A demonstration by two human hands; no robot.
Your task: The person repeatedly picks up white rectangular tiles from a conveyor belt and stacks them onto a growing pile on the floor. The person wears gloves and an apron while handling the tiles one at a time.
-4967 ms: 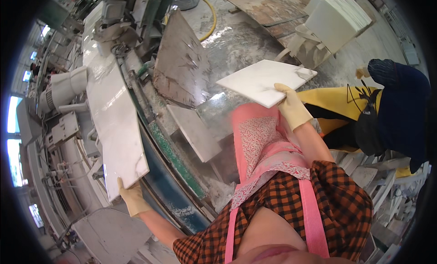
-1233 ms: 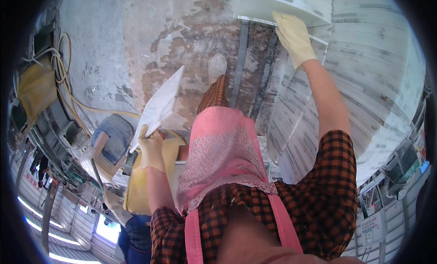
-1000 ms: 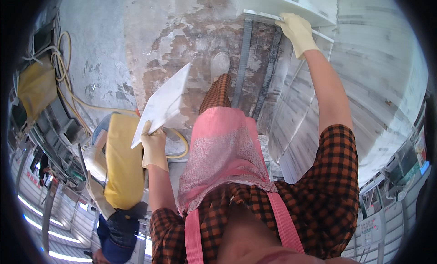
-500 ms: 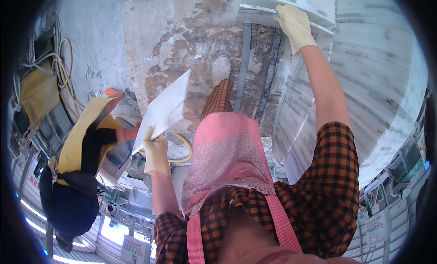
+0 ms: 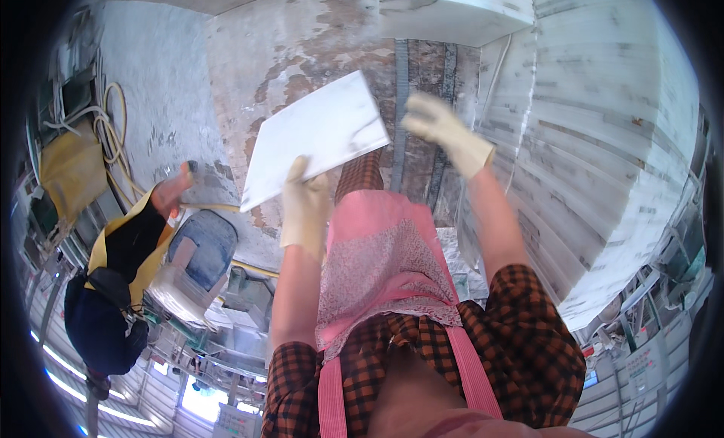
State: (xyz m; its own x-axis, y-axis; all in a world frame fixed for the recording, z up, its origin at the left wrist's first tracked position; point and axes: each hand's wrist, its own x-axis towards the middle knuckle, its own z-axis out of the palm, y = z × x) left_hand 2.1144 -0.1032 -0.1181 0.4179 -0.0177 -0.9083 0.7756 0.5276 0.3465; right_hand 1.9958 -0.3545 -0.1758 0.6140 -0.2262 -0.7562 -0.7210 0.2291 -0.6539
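A thin white marble tile [image 5: 313,132] with grey veins is tilted in front of my pink apron. My left hand [image 5: 305,200], in a cream rubber glove, grips its lower edge, with the thumb on the near face. To the tile's right, my right hand [image 5: 449,132], gloved the same way, hangs in the air. Slightly blurred, its fingers reach toward the tile without touching it, and nothing shows in them. Beyond it, at the top right, lies a stack of white marble tiles [image 5: 452,15].
A long bank of stacked marble pieces [image 5: 596,151] lines the right side. Two grey strips [image 5: 405,83] run along the worn floor [image 5: 256,46]. On the left, a co-worker in a yellow apron [image 5: 113,238] stands near a blue-grey stool seat [image 5: 204,245]; a yellow hose [image 5: 117,129] coils behind.
My right hand has left the tile stack and come down and left toward the tile. My left hand has carried the tile rightward, turning its face more to view. The co-worker has leaned away.
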